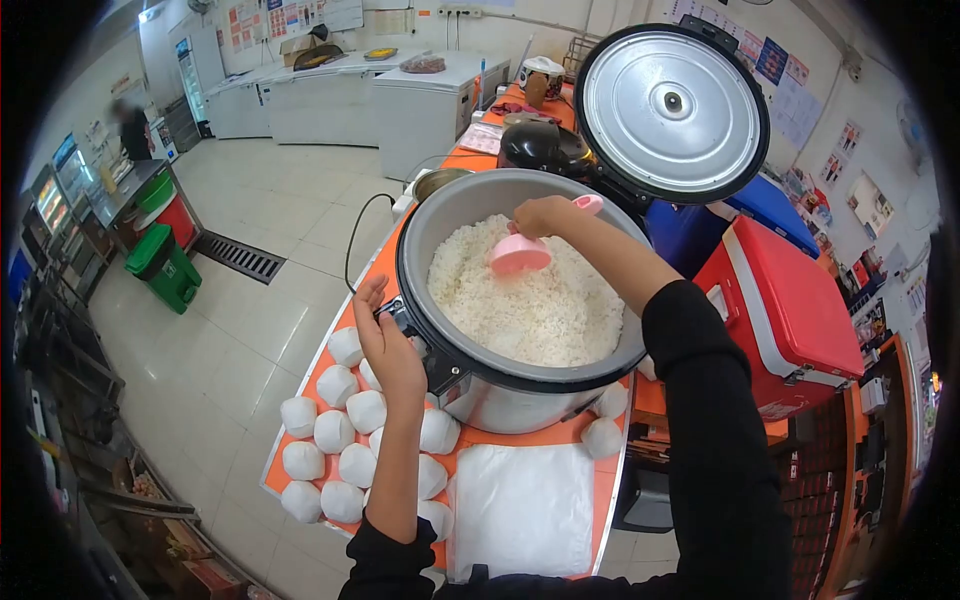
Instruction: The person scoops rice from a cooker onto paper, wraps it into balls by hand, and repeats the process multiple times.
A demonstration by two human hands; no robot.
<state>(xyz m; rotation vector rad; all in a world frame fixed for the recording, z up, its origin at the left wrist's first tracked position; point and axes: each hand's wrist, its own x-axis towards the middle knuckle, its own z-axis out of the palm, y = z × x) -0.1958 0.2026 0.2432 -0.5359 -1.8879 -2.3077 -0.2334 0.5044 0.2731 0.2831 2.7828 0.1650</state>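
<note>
A large rice cooker (pixel 520 388) stands in front of me, full of white rice (pixel 530 310). Inside it, my right hand (pixel 545 215) is closed around the handle of a pink scoop (pixel 520 256), whose cup rests at the rice surface. My left hand (pixel 390 345) is at the cooker's left side by the black side bracket, fingers stretched out and holding nothing. The cooker's round metal lid (pixel 672 105) is tilted up behind it. Several rounded white bundles (pixel 333 431) sit on the orange table (pixel 400 265) below my left hand. Clear plastic sheets (pixel 521 510) lie before the cooker.
A red cool box (pixel 775 310) stands to the right, beside a blue container (pixel 685 238). Behind the cooker are a black appliance (pixel 540 148) and a metal bowl (pixel 440 183). A green bin (pixel 165 268) is on the floor at left; a person (pixel 133 130) stands far back. White freezers (pixel 430 105) line the wall.
</note>
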